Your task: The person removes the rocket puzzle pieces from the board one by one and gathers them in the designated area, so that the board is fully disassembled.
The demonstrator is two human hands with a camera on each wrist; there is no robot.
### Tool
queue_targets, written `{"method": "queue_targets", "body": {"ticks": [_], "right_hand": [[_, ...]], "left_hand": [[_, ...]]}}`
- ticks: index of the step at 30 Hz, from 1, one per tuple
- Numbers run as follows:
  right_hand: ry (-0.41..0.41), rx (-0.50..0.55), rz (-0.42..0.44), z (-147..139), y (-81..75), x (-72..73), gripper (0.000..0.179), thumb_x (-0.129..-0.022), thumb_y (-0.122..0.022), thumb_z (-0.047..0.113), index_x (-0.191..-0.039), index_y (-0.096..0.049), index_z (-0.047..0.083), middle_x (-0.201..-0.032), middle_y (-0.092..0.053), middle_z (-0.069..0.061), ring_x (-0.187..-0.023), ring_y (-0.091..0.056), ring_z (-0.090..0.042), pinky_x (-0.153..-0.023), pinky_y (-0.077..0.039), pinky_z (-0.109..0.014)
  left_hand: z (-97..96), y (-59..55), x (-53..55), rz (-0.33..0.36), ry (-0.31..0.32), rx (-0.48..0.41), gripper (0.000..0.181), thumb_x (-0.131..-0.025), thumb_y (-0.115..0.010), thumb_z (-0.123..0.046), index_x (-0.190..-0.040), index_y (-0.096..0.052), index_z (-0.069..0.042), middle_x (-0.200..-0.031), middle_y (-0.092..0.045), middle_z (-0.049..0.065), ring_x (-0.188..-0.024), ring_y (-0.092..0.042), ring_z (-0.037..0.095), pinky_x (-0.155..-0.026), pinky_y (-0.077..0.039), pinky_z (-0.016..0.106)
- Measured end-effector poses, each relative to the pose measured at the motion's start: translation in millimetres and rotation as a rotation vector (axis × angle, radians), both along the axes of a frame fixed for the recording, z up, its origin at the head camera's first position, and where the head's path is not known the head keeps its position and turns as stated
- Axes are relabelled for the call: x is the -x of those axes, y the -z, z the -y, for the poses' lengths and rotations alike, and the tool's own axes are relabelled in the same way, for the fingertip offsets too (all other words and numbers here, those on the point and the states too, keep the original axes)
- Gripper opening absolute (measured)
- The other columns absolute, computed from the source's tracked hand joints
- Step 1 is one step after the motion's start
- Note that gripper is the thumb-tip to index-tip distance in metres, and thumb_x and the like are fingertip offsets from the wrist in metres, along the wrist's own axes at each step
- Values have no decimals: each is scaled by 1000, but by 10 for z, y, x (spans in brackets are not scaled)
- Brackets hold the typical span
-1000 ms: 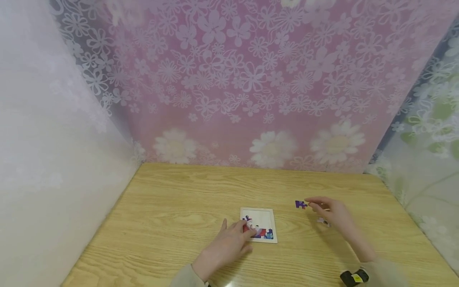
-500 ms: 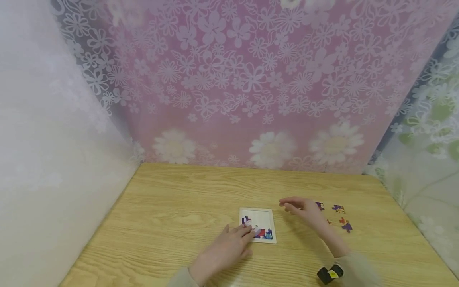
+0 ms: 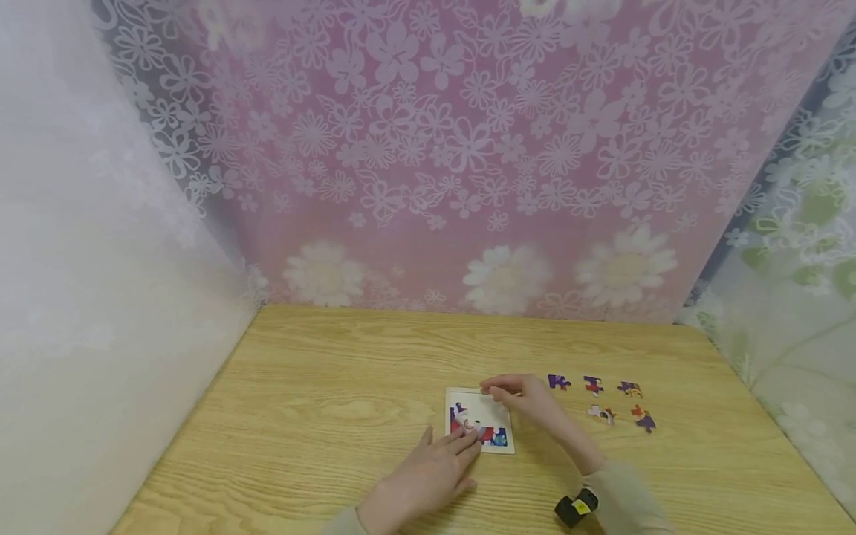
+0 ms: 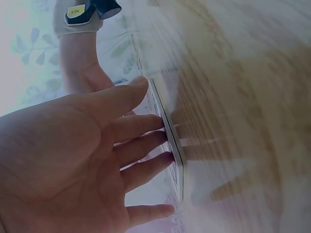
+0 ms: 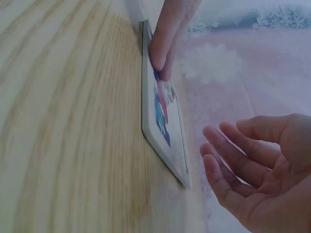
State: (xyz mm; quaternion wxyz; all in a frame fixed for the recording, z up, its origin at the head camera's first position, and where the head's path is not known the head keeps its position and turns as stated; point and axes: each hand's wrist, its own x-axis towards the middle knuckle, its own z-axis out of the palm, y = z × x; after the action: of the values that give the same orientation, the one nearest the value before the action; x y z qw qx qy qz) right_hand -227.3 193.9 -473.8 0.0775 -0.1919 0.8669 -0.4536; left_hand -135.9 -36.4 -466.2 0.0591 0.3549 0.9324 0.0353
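Observation:
A small square puzzle tray [image 3: 473,400] with a white rim lies on the wooden table, with joined puzzle pieces [image 3: 496,437] along its near and left sides. My left hand [image 3: 431,468] rests its fingertips on those pieces, partly covering them. In the left wrist view its fingers are spread and reach over the tray's edge [image 4: 176,160]. Over the tray's far right corner hovers my right hand [image 3: 531,403]. The right wrist view shows its fingers [image 5: 228,155] loosely bent, apart from the tray, with nothing between them.
Several loose puzzle pieces lie right of the tray, among them a purple one [image 3: 559,382] and an orange and purple one [image 3: 643,418]. Flowered curtains [image 3: 428,148] stand behind the table [image 3: 321,386] and along its sides.
My right hand has moved left from the loose purple piece to the tray's far right corner, uncovering the loose pieces. My left hand's fingertips have shifted slightly right on the joined pieces.

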Motion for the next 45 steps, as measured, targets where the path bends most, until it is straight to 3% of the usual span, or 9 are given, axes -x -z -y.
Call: {"method": "queue_targets", "body": {"ticks": [11, 18, 25, 35, 40, 45], "right_hand": [[-45, -25, -16, 210, 74, 47, 31, -105, -58, 26, -124, -72, 7, -113, -76, -7, -103, -70, -26, -85, -57, -36], [-30, -45, 6, 327, 109, 55, 30, -105, -57, 26, -122, -73, 7, -115, -75, -7, -112, -67, -32, -96, -53, -53], [-35, -48, 30, 366, 148, 44, 29, -105, -57, 27, -121, -74, 8, -119, -73, -10, -113, -67, -32, -98, -51, -56], [-43, -64, 23, 419, 112, 37, 27, -103, -60, 25, -119, -74, 9, -118, -73, -10, -109, -67, -29, -94, -54, -53], [-34, -28, 33, 429, 87, 25, 28, -104, -59, 25, -123, -73, 9, -121, -72, -10, -110, -66, -30, -94, -54, -52], [-33, 19, 53, 420, 75, 29, 28, -102, -62, 24, -125, -72, 11, -119, -72, -8, -108, -67, -25, -90, -56, -44]], "left_hand": [[13, 13, 10, -20, 6, -1, 56, -101, -58, -46, -150, -52, -20, -158, -43, -6, -144, -41, 12, -109, -42, 60], [-14, 33, 18, -26, 15, -7, 57, -99, -60, -46, -149, -53, -20, -157, -44, -6, -144, -42, 13, -108, -42, 61], [-22, 35, 6, -11, 10, -10, 56, -99, -61, -46, -148, -53, -20, -157, -45, -6, -143, -43, 14, -108, -42, 61], [-6, 50, 16, -34, 8, -7, 56, -98, -61, -46, -147, -54, -20, -157, -44, -7, -143, -43, 13, -107, -42, 62], [0, 30, 20, -14, 2, -9, 55, -99, -62, -46, -147, -55, -21, -157, -43, -7, -143, -43, 13, -107, -42, 63], [1, 21, 32, -8, 0, -8, 55, -99, -61, -46, -147, -54, -21, -158, -43, -7, -143, -43, 13, -107, -41, 63]]}}
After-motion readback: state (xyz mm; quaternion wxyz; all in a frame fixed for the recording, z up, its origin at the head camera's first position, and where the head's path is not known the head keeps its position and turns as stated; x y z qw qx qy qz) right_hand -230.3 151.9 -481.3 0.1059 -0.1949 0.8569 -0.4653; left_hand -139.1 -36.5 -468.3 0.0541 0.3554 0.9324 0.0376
